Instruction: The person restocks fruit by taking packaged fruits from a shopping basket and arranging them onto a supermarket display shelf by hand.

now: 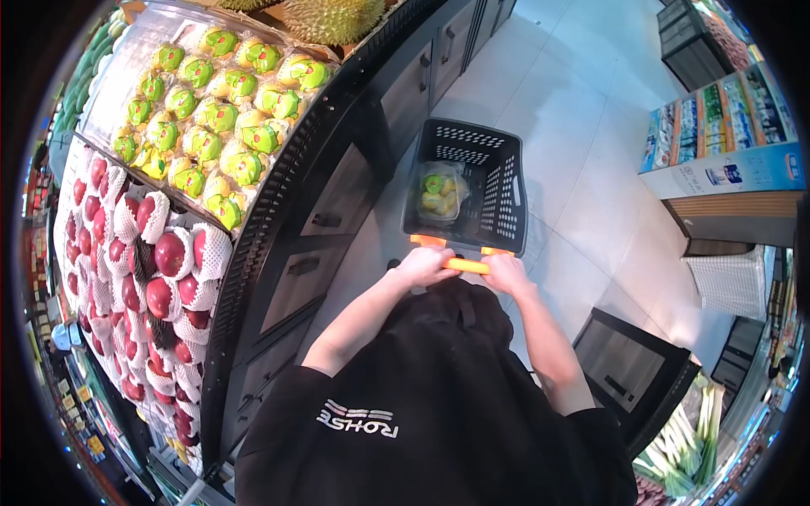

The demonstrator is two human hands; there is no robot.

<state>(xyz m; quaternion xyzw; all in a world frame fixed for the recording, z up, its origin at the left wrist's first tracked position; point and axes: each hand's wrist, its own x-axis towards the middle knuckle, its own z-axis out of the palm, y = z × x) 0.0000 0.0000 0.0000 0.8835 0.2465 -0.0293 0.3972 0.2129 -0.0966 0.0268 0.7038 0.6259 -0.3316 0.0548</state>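
Both hands grip the yellow handle of a black shopping basket cart. My left hand is closed around the handle's left part, and my right hand around its right part. Inside the basket, on the left, lies a clear plastic pack of yellow-green fruit with a green label. The basket has perforated walls and orange fittings near the handle. It stands in the aisle just ahead of my body.
Along the left runs a display stand with packed yellow fruit, red apples in white foam nets and durians at the back. Boxed goods stand on the right. Leeks lie at lower right. Tiled floor stretches ahead.
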